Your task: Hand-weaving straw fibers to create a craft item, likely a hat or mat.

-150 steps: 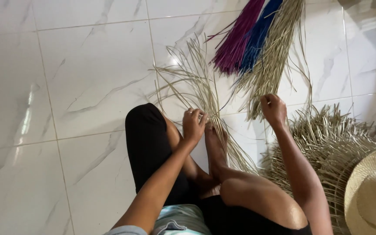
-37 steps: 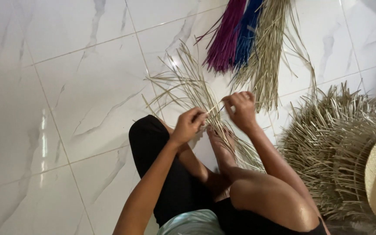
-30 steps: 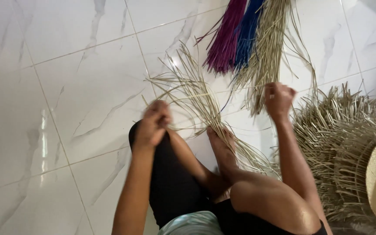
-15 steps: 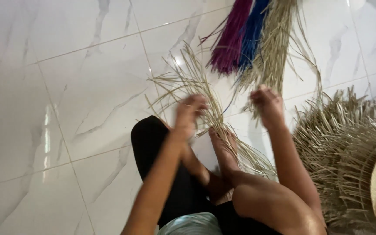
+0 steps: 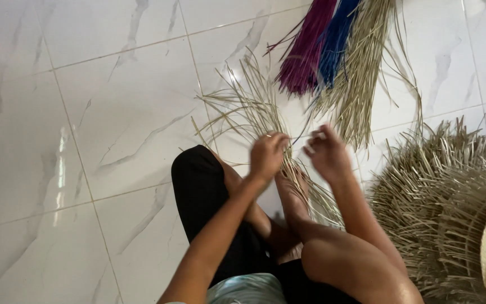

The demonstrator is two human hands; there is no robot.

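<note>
White tiled floor carries a fan of pale straw strands, spread just ahead of the person's foot. Above that foot, the left hand and right hand each pinch thin strands, fingers curled.

1. The scene is lit brightly and evenly by soft daylight; no harsh shadows are cast.
2. A vertical streak of glare is reflected on the glossy white floor at the left, and a smaller bright patch is seen near the top centre.
3. A dim shadow is spread over the upper left corner of the tiles.
4. Both the left hand and the right hand are smeared by motion blur, the fingers being indistinct.
5. The straw strands and the coloured bundles are rendered fairly sharp.
</note>
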